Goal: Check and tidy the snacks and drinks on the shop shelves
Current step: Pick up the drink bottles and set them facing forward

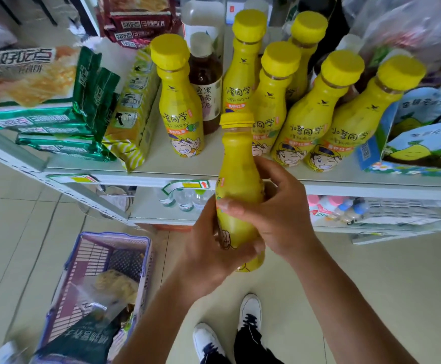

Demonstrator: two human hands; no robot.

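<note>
Holding the yellow bottle (237, 164) upright: my left grip (209, 253) curled round its base at 7 o'clock, right grip (282, 214) round its middle at 3 o'clock.

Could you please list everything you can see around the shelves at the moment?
held bottle: one, yellow, in front of the top shelf edge
shelf bottles: six, yellow, upright on the top shelf
dark drink bottle: one plainly seen, brown, behind the leftmost yellow one
green snack packs: stack, count unclear, top shelf left
maroon snack packs: several, back left
striped pack: one, yellow and white, beside the green packs
lemon carton: one, blue, top shelf right
clear bottles: a few, lower shelf
basket: one, purple, on the floor, holding packets
shoes: two, white, on the floor
left hand: grips the held bottle low
right hand: grips its middle
</note>
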